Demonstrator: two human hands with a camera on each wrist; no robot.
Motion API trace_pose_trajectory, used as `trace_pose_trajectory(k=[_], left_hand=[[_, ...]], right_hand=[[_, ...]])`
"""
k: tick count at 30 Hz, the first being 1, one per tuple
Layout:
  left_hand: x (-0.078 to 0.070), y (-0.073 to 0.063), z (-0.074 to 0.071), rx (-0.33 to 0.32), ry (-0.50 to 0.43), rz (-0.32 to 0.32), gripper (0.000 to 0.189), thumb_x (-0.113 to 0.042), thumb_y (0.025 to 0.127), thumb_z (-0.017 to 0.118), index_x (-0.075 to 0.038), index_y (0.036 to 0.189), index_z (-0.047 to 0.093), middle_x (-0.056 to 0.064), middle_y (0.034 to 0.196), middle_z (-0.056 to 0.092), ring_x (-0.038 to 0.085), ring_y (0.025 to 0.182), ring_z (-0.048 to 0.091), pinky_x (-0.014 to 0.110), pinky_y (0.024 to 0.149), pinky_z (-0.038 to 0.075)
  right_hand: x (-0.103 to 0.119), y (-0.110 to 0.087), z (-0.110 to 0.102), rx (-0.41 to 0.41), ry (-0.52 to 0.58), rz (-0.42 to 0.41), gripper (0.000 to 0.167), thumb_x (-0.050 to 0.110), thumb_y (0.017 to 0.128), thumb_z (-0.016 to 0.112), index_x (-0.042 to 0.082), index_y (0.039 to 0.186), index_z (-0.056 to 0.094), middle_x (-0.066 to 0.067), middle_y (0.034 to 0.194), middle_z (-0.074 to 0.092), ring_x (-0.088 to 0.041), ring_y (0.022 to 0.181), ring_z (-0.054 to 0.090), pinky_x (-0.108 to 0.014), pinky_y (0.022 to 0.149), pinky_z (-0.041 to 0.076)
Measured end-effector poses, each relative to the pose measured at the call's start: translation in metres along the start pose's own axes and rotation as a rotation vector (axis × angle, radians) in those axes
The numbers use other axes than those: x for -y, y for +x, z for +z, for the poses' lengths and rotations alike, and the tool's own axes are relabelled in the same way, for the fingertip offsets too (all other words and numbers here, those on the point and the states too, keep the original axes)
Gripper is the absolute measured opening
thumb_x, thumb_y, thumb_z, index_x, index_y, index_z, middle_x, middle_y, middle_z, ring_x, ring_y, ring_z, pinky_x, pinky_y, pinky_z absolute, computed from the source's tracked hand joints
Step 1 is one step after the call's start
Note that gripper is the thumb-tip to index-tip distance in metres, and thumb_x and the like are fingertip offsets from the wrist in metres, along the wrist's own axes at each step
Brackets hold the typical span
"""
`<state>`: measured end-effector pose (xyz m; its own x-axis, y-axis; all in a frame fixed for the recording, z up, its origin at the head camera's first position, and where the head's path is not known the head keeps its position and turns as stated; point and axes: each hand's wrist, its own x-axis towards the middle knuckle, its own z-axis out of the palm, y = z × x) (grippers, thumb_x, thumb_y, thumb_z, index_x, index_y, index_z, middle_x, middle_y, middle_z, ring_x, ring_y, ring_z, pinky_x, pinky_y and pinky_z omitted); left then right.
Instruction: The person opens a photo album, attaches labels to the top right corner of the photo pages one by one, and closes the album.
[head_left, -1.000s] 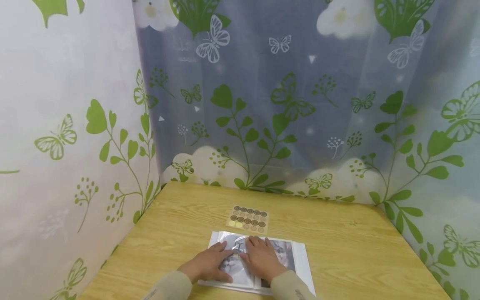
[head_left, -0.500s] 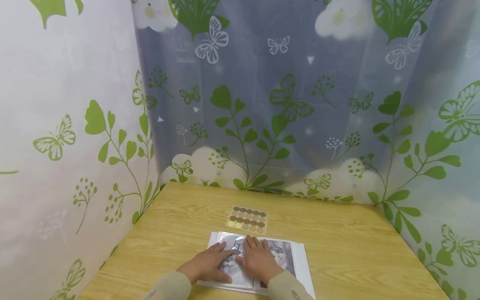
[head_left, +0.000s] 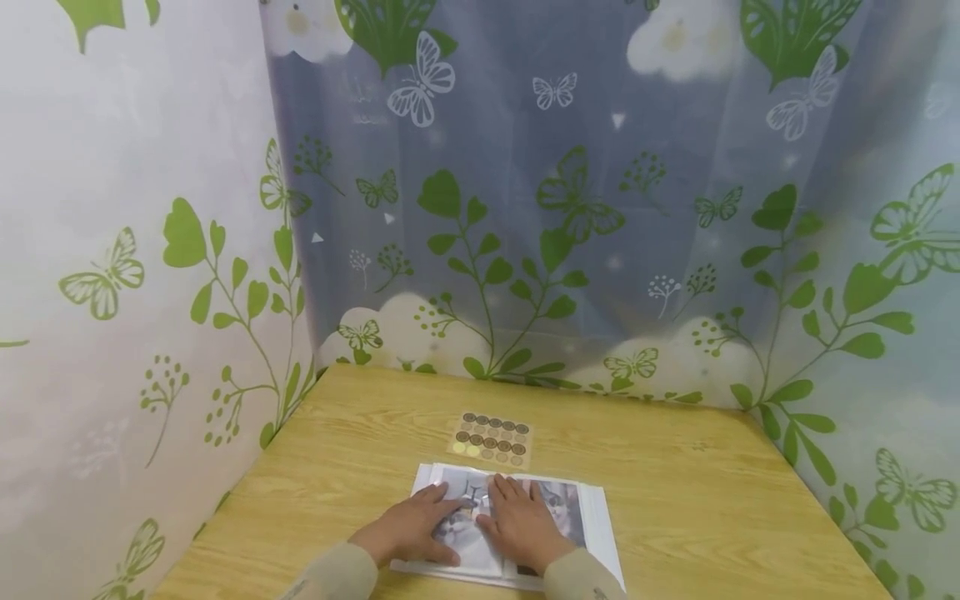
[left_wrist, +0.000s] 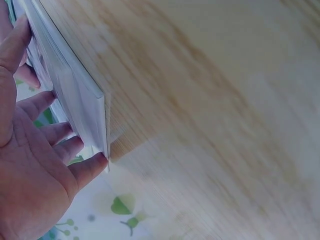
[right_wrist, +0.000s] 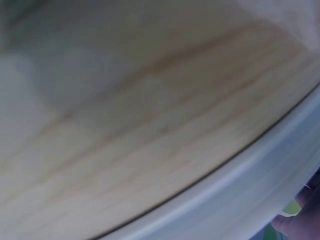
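An album (head_left: 604,533) with clear sleeves lies spread open on the table, cat pictures on both pages. My left hand (head_left: 415,527) rests palm down on the left page, its fingers spread over the picture. Beside it, my right hand (head_left: 522,521) lies across the middle fold and onto the right-hand cat picture (head_left: 564,508), covering part of it. In the left wrist view, the album's white page stack (left_wrist: 82,95) shows edge-on with the left hand's fingertips against it. The right wrist view shows the album's pale edge (right_wrist: 235,200) and a bit of the right hand (right_wrist: 302,222).
A sheet of round stickers (head_left: 491,435), dark, pale and yellow, lies just beyond the album. The wood-grain table (head_left: 697,492) extends on both sides. A curtain (head_left: 510,208) printed with leaves and butterflies hangs around the table's back and sides.
My right hand has slid slightly left over the fold, baring more of the right-hand cat picture. My left hand keeps its place on the page, and the head view has shifted a little.
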<state>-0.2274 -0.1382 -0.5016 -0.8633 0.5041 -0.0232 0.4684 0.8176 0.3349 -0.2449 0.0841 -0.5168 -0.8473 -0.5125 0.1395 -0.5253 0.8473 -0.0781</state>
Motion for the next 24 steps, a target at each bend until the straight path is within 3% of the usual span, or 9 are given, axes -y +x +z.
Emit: trace_pose_trajectory(k=[13,24], left_hand=[[0.0006,0.0019,-0.0008,-0.004,0.069,0.004,0.084,-0.059,0.075,0.076,-0.017,0.144,0.053,0.020,0.151,0.041,0.040,0.138,0.039,0.060,0.108,0.036],[0.0005,0.0027,-0.0032,-0.007,0.035,0.011,0.084,-0.056,0.074,0.079,-0.016,0.143,0.053,0.021,0.152,0.040,0.044,0.138,0.036,0.062,0.109,0.032]], right_hand=[[-0.0046,-0.0012,-0.0054,0.015,-0.035,0.007,0.059,0.045,0.102,0.044,0.006,0.146,0.047,-0.013,0.149,0.047,-0.034,0.137,0.043,-0.063,0.112,0.026],[-0.0081,0.0004,-0.0085,0.021,-0.033,0.014,0.054,0.042,0.102,0.047,0.006,0.143,0.051,-0.013,0.148,0.048,-0.034,0.136,0.043,-0.064,0.112,0.026]])
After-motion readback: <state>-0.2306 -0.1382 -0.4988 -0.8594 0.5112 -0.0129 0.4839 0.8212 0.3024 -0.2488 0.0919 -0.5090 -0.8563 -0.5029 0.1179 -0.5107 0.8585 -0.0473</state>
